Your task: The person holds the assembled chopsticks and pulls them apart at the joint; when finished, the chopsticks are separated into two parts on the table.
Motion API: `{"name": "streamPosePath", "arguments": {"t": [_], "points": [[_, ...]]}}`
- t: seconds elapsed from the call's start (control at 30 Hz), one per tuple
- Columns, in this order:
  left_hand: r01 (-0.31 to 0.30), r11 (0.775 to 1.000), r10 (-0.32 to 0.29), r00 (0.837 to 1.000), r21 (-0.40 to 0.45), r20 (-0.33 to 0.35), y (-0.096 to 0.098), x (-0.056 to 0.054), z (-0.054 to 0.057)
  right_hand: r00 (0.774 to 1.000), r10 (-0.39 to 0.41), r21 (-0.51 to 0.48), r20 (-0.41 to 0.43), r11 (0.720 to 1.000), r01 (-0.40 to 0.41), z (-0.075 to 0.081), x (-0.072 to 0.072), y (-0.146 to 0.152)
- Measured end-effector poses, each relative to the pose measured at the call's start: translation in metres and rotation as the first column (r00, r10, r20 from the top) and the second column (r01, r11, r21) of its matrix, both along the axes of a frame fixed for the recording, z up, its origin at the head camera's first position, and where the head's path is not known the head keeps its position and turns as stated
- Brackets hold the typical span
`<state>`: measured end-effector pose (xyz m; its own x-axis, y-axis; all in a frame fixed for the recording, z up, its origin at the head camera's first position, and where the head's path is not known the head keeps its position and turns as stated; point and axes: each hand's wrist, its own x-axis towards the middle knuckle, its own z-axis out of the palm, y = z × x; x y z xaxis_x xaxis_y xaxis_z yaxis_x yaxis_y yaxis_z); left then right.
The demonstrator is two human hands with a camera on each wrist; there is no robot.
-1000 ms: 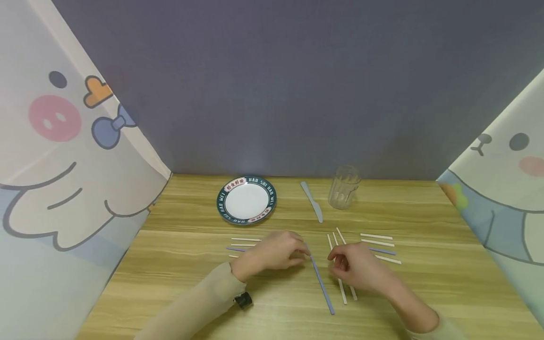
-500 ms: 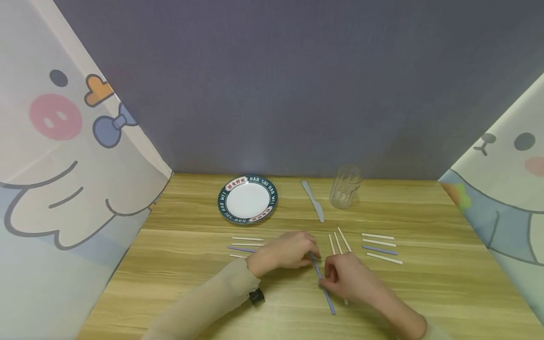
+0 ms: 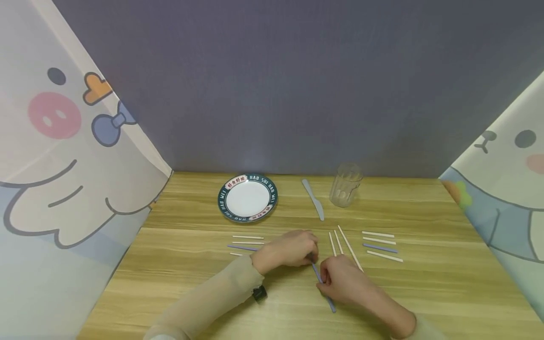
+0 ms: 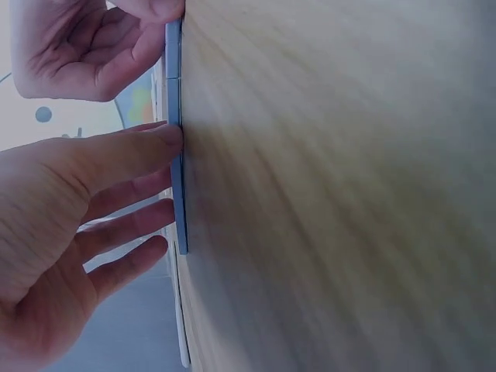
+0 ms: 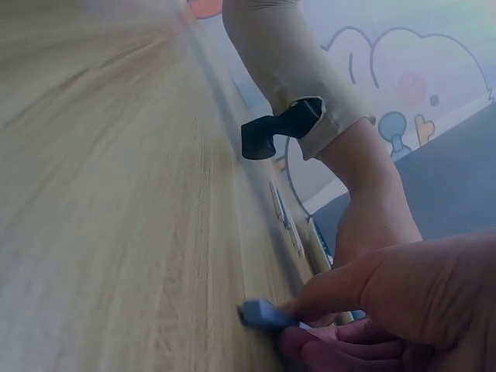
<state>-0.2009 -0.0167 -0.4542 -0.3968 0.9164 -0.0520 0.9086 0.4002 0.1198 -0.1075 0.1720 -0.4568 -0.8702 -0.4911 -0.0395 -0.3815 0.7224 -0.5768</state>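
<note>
One slim, flat, blue-violet stick (image 4: 173, 101), material uncertain: laid nearer the person than the round white plate with dark green lettered rim (image 3: 221, 200), and to its right. The stick's far part is pinched between thumb and fingers by the left hand (image 3: 293, 248); its near part is pinched by the right hand (image 3: 345, 279). A fine crosswise line (image 4: 172, 78) is seen between the two grips; whether it is a seam or a score cannot be told. If force were applied unevenly, the stick could be split away from that line or twisted from the finger hold, its edge being so narrow. Three long, thin white sticks (image 3: 350, 249), nearer than the plate and to its right: could be scattered by an outward swing of the right hand, by which they are partly covered. Short white sticks (image 3: 248, 237), just nearer than the plate: could be brushed aside if the left forearm were dragged back.
</note>
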Motion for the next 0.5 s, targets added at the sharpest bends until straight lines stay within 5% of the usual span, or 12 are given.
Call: {"name": "streamPosePath", "arguments": {"t": [0.27, 0.5], "points": [[-0.033, 0.998, 0.031, 0.999, 0.056, 0.044, -0.01, 0.001, 0.01, 0.999, -0.017, 0.0, -0.039, 1.0, 0.017, 0.02, -0.01, 0.006], [-0.11, 0.961, 0.127, 0.99, 0.253, -0.052, -0.023, 0.006, 0.027, 0.978, 0.017, 0.044, -0.206, 0.999, -0.008, 0.041, -0.034, 0.021]]}}
